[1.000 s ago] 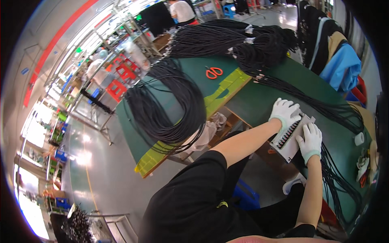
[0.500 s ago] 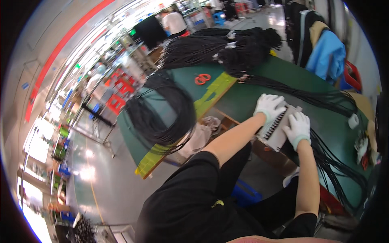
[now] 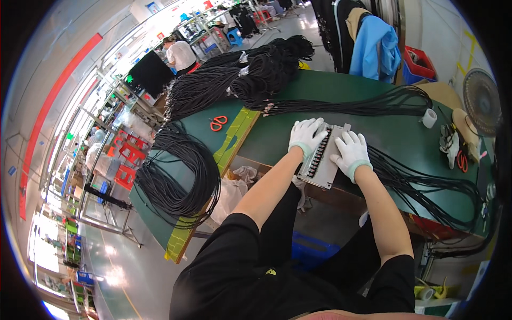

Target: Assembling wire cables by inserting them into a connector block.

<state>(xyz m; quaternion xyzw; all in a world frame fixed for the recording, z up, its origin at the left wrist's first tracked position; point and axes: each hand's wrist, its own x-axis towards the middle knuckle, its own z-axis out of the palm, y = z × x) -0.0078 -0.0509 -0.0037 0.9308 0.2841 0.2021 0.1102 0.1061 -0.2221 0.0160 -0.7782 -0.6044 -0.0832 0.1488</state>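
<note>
Resting flat, both gloved hands, left hand [image 3: 305,136] and right hand [image 3: 351,150], press the grey fixture plate [image 3: 322,160], grip open.

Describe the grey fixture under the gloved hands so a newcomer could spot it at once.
Start at the green table and follow its near edge to where the left hand and right hand, both in white gloves, rest. Between them lies the grey plate, tilted, overhanging the edge. Unlike the black cable bundles around it, it is flat, pale, with a row of dark slots.

Gloved hands [image 3: 329,144] on perhaps metal jig [image 3: 323,160]
</note>
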